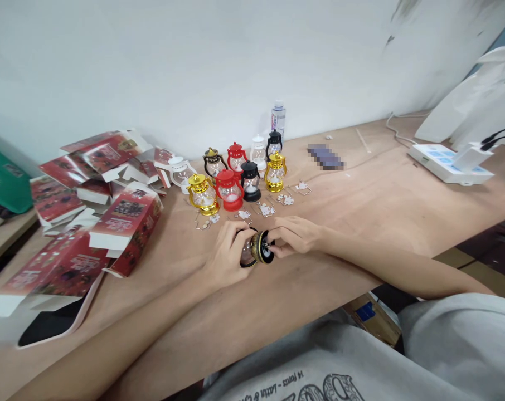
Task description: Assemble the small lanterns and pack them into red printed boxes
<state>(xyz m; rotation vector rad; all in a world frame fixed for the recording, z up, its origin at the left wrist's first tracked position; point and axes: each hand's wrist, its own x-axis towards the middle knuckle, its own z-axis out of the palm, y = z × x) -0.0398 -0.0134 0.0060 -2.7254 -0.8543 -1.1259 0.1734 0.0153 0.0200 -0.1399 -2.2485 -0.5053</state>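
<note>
Lantern (258, 245), black with gold trim, is tipped over on the near side of the water bottle (278, 118), well apart from it. The left hand (227, 256) has its fingers wrapped round it, gripping; the right hand (296, 234) has its fingers bent in at one end, and whether they pinch anything cannot be told. Closer to the bottle, white, gold, red and black standing lanterns (231, 192) crowd the surface (361, 206). Red boxes (129, 217) lie heaped left of the bottle; a white power strip (434, 160) sits well to its right.
</note>
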